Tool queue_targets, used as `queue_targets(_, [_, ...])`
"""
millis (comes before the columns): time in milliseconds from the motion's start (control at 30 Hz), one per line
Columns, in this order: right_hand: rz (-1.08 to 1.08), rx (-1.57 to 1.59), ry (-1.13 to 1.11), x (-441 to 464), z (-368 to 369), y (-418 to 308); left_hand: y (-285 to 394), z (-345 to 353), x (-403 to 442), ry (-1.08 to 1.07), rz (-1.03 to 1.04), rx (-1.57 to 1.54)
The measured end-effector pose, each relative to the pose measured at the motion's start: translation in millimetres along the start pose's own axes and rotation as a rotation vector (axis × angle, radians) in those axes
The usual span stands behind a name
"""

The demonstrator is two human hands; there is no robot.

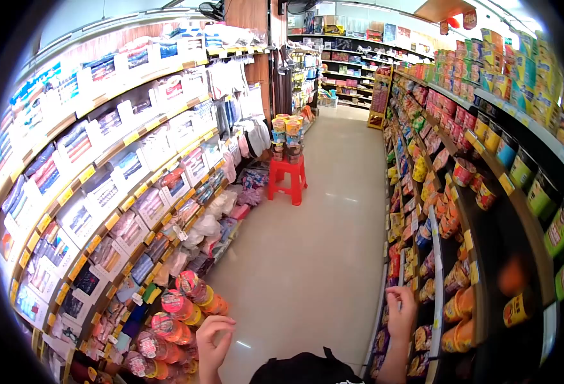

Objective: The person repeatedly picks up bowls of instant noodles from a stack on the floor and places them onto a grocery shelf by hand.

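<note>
My left hand (pixel 214 339) is raised at the bottom of the view, fingers loosely bent and nothing visible in them. Just left of it stand stacked clear-and-orange cups with pink lids (pixel 167 324). My right hand (pixel 401 312) is up beside the right shelf, its fingers also loosely bent around no visible object. Packets of snacks (pixel 426 289) and orange cups (pixel 459 304) fill the shelf rows near it. Farther right, a blurred orange round thing (pixel 514 275) shows against a dark shelf gap, with a yellow-red cup (pixel 517 310) below it.
A shop aisle floor (pixel 320 224) runs ahead between two shelf units. A red stool (pixel 287 180) bearing stacked tubs (pixel 286 131) stands along the left side. Boxed textiles (pixel 128 163) line the left shelves; green canisters (pixel 541 196) stand on the right. A yellow rack (pixel 378 96) is farther back.
</note>
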State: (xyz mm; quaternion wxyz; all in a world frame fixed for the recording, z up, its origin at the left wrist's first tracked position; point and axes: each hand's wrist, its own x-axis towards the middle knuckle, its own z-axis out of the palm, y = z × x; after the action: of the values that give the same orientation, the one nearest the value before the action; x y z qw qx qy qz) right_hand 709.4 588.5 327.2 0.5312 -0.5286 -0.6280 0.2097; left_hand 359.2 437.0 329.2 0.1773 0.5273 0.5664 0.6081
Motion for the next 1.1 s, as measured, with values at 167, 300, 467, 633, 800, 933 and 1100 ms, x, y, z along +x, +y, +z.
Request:
queue_targets(167, [0.098,0.014,-0.039,44,32,35,-33,36,53,-0.022,-0.093,0.025])
queue_targets(300, [0.134,0.051,-0.066,90,66,56,-67,61,113,-0.078,-0.013,0.068])
queue_targets(467, [0.118,0.01,-0.008,168,117,66,-100,77,215,-0.142,0.068,0.114])
queue_targets(633, [0.094,-0.008,0.059,243,164,70,-141,77,312,-0.323,0.129,0.21])
queue_targets(800, [0.223,-0.13,0.064,295,206,87,-180,101,393,-0.413,0.187,0.267])
queue_targets(933, [0.226,-0.161,0.06,333,240,118,-199,128,441,-0.326,0.126,0.207])
queue_targets(1100, [0.176,-0.128,0.102,406,278,168,-238,169,499,-0.19,0.028,0.086])
